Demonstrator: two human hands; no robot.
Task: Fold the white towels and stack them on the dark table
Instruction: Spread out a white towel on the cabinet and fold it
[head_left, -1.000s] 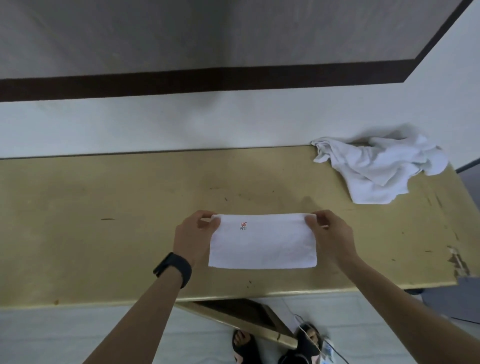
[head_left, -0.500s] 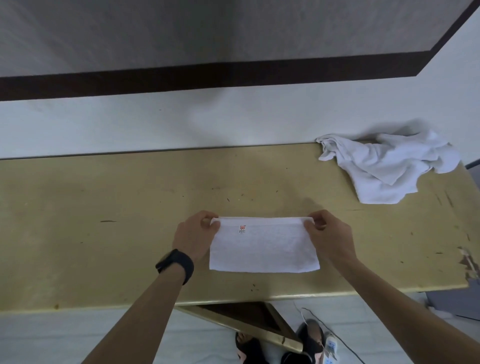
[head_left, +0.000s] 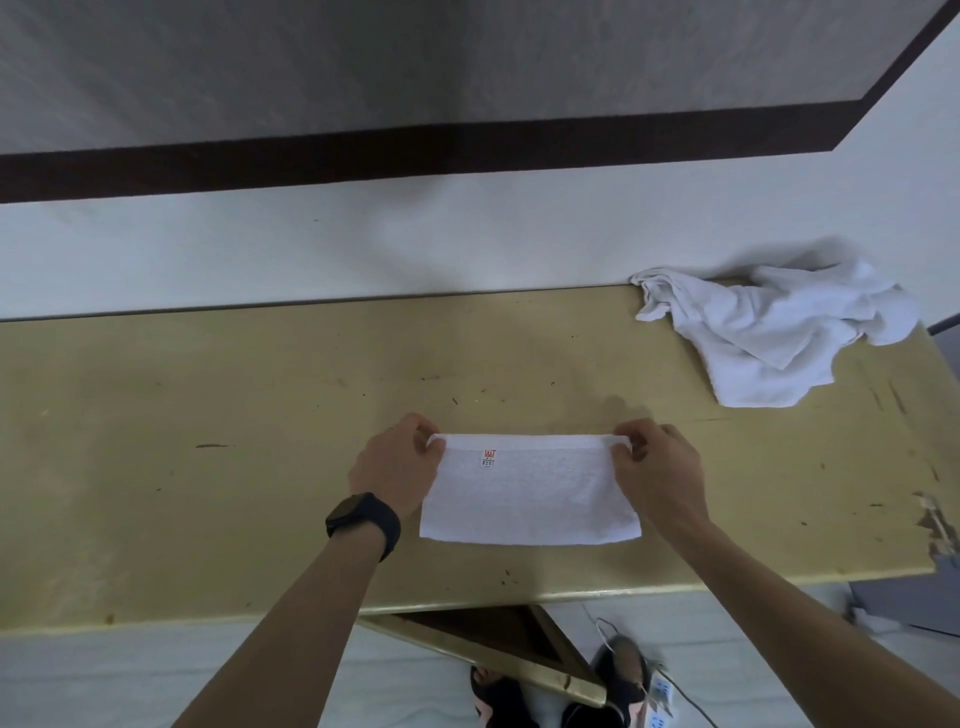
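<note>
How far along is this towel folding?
No finished stack shows yet. The left hand and right hand pinch the far corners of one partly folded towel on the yellow table. A crumpled pile of towels at the far right remains unfolded.

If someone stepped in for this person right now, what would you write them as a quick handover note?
The left hand pinches the far left corner of the folded towel.
The right hand pinches its far right corner.
The folded towel is a neat rectangle near the front edge of the yellowish table, with its red label facing up.
A crumpled heap of white towels sits at the table's far right corner.
Done: this one towel is partly folded.
Left: probably one more fold, then stacking, then the heap. No stack and no dark table are in view.
</note>
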